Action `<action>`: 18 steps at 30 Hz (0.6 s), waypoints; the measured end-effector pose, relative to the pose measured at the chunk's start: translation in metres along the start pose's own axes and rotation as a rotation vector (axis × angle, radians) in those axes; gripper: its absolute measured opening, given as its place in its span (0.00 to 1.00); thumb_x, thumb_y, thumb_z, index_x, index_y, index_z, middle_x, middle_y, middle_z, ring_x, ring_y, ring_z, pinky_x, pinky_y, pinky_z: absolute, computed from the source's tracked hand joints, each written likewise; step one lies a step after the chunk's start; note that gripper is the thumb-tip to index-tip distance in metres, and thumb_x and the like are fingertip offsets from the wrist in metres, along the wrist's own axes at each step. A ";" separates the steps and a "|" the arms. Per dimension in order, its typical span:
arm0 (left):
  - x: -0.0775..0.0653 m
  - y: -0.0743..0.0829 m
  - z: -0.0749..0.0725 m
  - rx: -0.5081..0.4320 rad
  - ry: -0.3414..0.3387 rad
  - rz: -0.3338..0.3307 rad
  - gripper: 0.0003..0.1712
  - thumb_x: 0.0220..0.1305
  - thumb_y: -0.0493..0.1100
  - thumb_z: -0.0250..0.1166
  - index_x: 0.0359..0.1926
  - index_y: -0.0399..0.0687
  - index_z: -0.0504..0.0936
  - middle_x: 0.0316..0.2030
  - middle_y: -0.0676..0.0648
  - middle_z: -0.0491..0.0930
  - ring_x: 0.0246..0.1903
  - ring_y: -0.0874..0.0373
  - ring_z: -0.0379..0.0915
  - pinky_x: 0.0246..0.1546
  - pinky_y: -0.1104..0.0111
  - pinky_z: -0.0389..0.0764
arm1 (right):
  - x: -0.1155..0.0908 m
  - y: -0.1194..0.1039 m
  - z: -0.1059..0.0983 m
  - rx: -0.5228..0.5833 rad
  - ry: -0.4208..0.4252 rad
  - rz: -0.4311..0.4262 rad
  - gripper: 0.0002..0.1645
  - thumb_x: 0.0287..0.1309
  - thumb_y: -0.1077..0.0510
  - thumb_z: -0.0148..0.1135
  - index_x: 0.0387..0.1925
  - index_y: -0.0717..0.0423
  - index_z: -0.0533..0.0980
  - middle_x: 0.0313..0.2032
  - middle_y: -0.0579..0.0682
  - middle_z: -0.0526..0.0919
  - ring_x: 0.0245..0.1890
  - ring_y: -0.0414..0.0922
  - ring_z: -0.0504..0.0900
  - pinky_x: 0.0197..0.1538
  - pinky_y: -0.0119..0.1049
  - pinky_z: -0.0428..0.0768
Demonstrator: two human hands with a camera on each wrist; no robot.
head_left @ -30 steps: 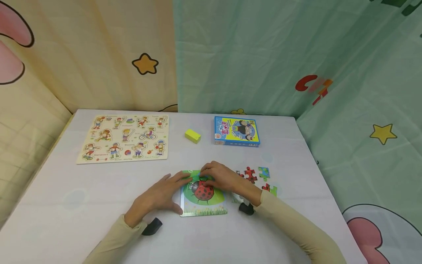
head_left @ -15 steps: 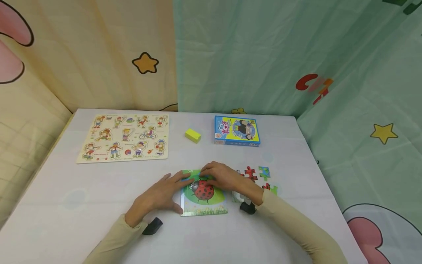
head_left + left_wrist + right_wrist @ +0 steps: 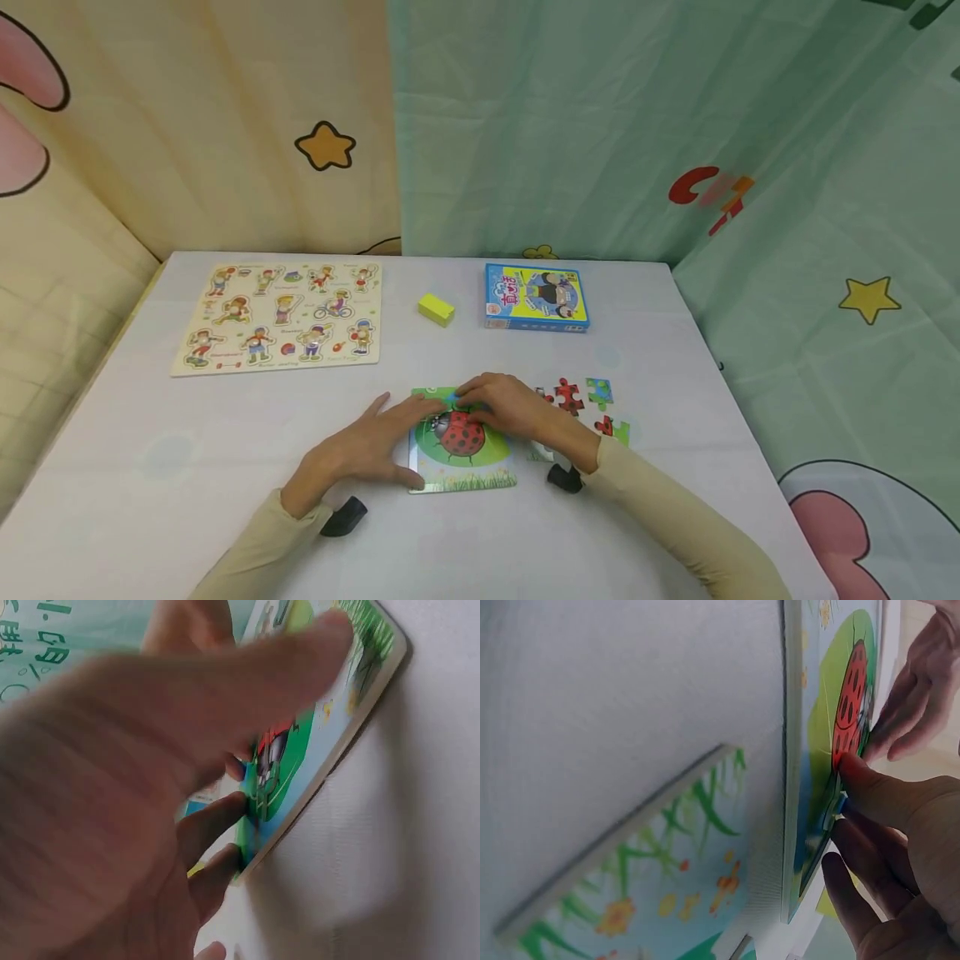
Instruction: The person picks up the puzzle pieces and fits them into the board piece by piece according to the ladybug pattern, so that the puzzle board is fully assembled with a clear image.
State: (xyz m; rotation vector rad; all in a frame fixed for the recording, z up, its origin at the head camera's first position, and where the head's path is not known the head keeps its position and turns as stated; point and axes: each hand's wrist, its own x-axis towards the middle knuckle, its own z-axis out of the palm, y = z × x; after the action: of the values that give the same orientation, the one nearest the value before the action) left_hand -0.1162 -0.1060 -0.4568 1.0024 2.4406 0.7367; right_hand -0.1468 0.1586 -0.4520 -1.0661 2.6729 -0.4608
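Observation:
A ladybird jigsaw puzzle (image 3: 472, 481) lies flat on the table in front of the person. Long, fairly straight fingers of the left hand (image 3: 367, 446) rest on its upper left part, while the thumb lies by the lower left corner. Over the puzzle's upper right part, the right hand (image 3: 506, 407) bends its fingers down. In the right wrist view, its thumb and fingers pinch a small puzzle piece (image 3: 838, 806) with a blue edge, mostly hidden by the fingers. Several loose puzzle pieces (image 3: 568, 397) lie right of the puzzle, some partly behind the right wrist.
A wooden board with children's figures (image 3: 277, 321) lies at the back left. Beyond the puzzle are a yellow block (image 3: 436, 309) and a blue and yellow box (image 3: 537, 297). Patterned curtains (image 3: 525, 125) stand behind the white table (image 3: 150, 500).
The left hand has shifted slightly right, its fingertips reaching farther over the puzzle and its thumb coming to the lower left corner. The right hand stays at nearly the same spot.

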 end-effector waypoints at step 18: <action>0.003 -0.001 0.004 0.069 0.014 -0.018 0.61 0.39 0.60 0.82 0.74 0.54 0.64 0.76 0.46 0.59 0.76 0.42 0.48 0.73 0.33 0.41 | -0.010 0.007 -0.015 0.132 -0.047 -0.026 0.21 0.64 0.57 0.67 0.58 0.53 0.80 0.58 0.47 0.82 0.62 0.45 0.78 0.67 0.42 0.76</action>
State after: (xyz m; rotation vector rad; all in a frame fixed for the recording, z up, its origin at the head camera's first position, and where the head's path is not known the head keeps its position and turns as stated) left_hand -0.1167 -0.1029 -0.4615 1.0021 2.4986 0.6600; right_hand -0.1494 0.1733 -0.4400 -1.0611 2.5511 -0.5996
